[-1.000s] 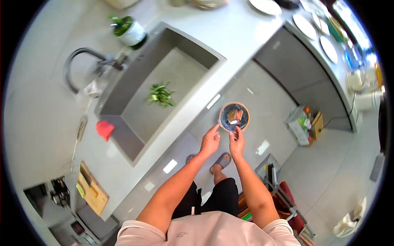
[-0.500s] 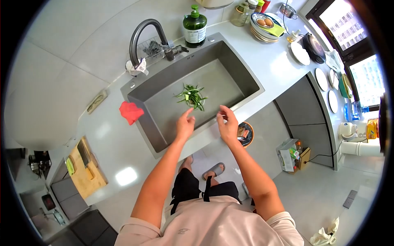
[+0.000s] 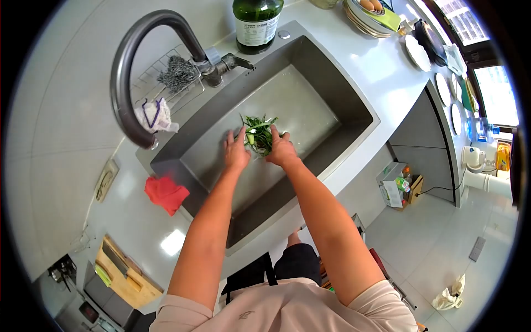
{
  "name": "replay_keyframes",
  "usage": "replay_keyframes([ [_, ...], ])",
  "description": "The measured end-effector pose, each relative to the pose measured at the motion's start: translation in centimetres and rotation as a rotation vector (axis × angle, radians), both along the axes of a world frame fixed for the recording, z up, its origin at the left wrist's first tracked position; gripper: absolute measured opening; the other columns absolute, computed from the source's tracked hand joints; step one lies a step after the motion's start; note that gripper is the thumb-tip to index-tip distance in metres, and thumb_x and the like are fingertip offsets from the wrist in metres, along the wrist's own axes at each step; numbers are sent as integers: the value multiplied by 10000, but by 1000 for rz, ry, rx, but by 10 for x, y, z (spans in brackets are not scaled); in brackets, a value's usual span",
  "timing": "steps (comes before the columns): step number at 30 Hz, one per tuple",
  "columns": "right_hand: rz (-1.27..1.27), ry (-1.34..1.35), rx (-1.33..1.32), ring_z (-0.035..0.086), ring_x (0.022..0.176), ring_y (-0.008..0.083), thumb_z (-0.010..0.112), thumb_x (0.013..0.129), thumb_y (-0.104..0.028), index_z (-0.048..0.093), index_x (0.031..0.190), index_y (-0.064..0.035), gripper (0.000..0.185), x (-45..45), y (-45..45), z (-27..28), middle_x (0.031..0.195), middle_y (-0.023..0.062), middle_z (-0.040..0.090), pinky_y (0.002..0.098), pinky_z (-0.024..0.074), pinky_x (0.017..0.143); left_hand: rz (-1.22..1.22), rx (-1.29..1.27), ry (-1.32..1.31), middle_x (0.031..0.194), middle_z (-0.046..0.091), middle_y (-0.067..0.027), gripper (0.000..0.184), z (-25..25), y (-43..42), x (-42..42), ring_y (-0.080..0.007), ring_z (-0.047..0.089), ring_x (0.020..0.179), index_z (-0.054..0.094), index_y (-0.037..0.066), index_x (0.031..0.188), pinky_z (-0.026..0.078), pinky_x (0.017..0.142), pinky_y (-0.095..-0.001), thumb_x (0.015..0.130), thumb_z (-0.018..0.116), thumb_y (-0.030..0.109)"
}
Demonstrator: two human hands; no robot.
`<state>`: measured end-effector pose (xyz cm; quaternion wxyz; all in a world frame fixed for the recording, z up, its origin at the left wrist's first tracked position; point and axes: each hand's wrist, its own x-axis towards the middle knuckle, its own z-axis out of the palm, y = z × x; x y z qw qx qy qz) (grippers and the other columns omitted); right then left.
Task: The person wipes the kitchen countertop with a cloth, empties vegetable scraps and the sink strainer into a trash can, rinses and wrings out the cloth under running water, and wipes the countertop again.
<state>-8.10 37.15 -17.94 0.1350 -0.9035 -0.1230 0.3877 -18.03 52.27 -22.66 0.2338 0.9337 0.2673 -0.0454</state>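
Greens (image 3: 256, 134) in the sink (image 3: 315, 83) may be scattered by loose gripping, since fingers of left hand (image 3: 237, 154) and right hand (image 3: 282, 151) are spread.

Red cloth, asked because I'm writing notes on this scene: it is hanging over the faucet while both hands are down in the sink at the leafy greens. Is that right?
Not quite. The head view shows the red cloth lying on the counter beside the sink. The left hand and right hand are indeed down at the leafy greens.
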Motion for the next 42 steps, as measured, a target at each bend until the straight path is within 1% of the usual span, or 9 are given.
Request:
replay_keyframes([
  [3, 30, -43, -55, 625, 1197, 451, 958, 645, -222, 72, 1663, -330, 1354, 2, 11, -1, 1468, 272, 366, 491, 551, 1031, -2, 17, 146, 1607, 277, -239, 1136, 16, -3, 18, -500, 426, 1357, 290, 341, 1628, 499, 1071, -497, 697, 894, 100],
  [6, 26, -98, -19, 637, 1156, 461, 880, 751, -169, 150, 1645, -378, 1174, 6, 15, -28, 1478, 235, 368, 480, 577, 982, -42, 1, 233, 1553, 315, -222, 1214, 20, 0, 34, -487, 452, 1317, 235, 390, 1638, 506, 1060, -488, 675, 918, 107],
  [12, -43, -172, 174, 691, 1039, 451, 584, 938, -41, 516, 1495, -270, 606, 19, 14, -62, 1378, 255, 488, 482, 592, 914, -246, -43, 190, 1352, 520, -178, 926, -5, 15, 60, -426, 588, 1191, 442, 319, 1549, 543, 956, -504, 756, 842, 57],
  [16, -119, -277, 295, 696, 1018, 431, 629, 892, -37, 677, 1303, -177, 436, 16, 23, -70, 1259, 226, 611, 470, 590, 912, -177, -159, 52, 1206, 647, -180, 642, -25, 11, 58, -428, 659, 1061, 625, 218, 1369, 546, 915, -518, 780, 786, 20],
  [23, -236, -344, 456, 691, 978, 409, 739, 756, -31, 777, 1051, -80, 301, 21, 16, -99, 1032, 217, 715, 455, 569, 881, -51, -285, -174, 928, 736, -135, 336, -62, 14, 48, -312, 697, 807, 754, 95, 1110, 570, 775, -426, 790, 749, -7],
  [28, -166, -364, 525, 702, 904, 421, 740, 762, -43, 768, 1054, -61, 294, 24, 8, -75, 948, 236, 725, 457, 572, 845, 9, -379, -133, 850, 741, -101, 290, -44, 14, 46, -167, 672, 687, 748, 60, 1130, 588, 698, -349, 848, 758, -7],
  [31, -172, -255, 536, 677, 986, 425, 749, 776, -38, 763, 1040, -75, 266, 29, 2, -53, 1050, 237, 703, 463, 562, 899, 38, -492, -100, 869, 748, -66, 263, -26, 14, 48, -99, 669, 728, 732, 21, 1161, 605, 663, -305, 902, 734, -22],
  [38, -133, -290, 603, 683, 880, 442, 734, 821, -62, 738, 1022, -39, 202, 35, -20, 29, 919, 243, 708, 479, 555, 794, 167, -762, -189, 926, 748, -97, 303, 62, -9, 54, -139, 696, 768, 714, -9, 1189, 606, 658, -318, 889, 733, -48],
  [42, -164, -263, 672, 669, 856, 454, 729, 826, -62, 733, 986, -26, 164, 35, -37, 74, 894, 247, 705, 477, 548, 765, 135, -693, -235, 933, 738, -84, 310, 105, -25, 53, -133, 702, 793, 714, -14, 1195, 624, 658, -313, 888, 730, -55],
])
